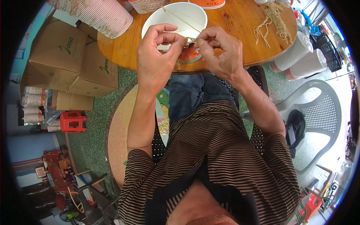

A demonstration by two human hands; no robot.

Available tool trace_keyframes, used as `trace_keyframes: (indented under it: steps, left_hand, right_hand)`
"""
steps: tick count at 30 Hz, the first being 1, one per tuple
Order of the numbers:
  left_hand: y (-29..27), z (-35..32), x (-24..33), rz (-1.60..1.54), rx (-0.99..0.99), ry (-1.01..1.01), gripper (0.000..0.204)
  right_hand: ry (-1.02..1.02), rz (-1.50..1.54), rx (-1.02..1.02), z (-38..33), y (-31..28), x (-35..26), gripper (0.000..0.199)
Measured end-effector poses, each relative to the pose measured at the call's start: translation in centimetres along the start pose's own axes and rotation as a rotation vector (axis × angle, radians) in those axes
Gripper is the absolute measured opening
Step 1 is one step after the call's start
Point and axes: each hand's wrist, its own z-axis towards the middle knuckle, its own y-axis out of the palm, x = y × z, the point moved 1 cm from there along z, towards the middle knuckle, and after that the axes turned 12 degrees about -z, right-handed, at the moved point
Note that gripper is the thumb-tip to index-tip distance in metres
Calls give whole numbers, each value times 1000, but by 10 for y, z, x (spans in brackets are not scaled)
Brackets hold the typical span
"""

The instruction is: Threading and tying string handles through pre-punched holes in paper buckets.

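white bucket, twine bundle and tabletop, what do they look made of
White bucket: plastic or coated paper, smooth; its even wall leaves both open.
Twine bundle: probably natural fibre, matte; tan, tangled strands.
Tabletop: likely varnished wood, somewhat glossy; orange-brown grain with dark knots.

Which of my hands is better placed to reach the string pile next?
Probably your right hand: the string pile lies toward that side of the table, while your left hand is farther away.

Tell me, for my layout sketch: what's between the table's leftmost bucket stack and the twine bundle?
In the head view: another bucket stack, a white-lined bucket, an orange bucket, plus the left hand and right hand.
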Motion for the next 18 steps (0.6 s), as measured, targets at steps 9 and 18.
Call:
trace_keyframes:
  steps: [9, 18]
  left_hand:
    - [-2, 0, 2, -121, 11, -59, 29]
    - [-1, 0, 1, -18, -32, -27, 28]
  right_hand:
    - [138, 49, -124, 6, -5, -6, 24]
    - [166, 88, -46, 1, 5, 3, 13]
